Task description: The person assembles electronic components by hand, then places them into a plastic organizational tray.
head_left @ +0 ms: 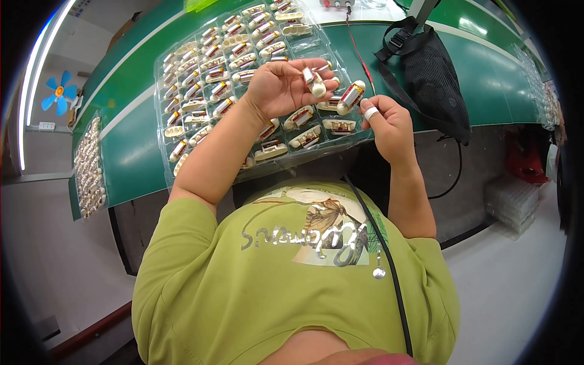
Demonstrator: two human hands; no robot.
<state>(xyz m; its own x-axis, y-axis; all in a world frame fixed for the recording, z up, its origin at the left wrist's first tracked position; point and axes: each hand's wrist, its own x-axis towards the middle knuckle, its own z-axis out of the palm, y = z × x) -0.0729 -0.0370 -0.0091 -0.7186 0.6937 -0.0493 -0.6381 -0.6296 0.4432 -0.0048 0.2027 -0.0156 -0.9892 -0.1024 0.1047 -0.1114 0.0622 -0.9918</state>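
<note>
My left hand (pixel 289 88) is palm up over the tray, its fingers curled around a small cream plastic piece with a silvery part (pixel 315 83). Close by on the right, my right hand (pixel 391 128) pinches a cream oblong piece with a shiny battery-like cylinder (pixel 351 97) in it. A white band (pixel 371 113) wraps one right digit. The end of a red wire (pixel 359 52) runs down to the right fingertips; whether they grip it too, I cannot tell. Below both hands is a clear plastic tray (pixel 301 44) holding rows of similar cream pieces.
The tray lies on a green table (pixel 131 152). A black mesh bag with straps (pixel 432 79) rests to the right. At the back, a box with terminals (pixel 336 3) feeds the wire. Another filled tray (pixel 91 167) lies far left. Clear stacked trays (pixel 511 204) stand lower right.
</note>
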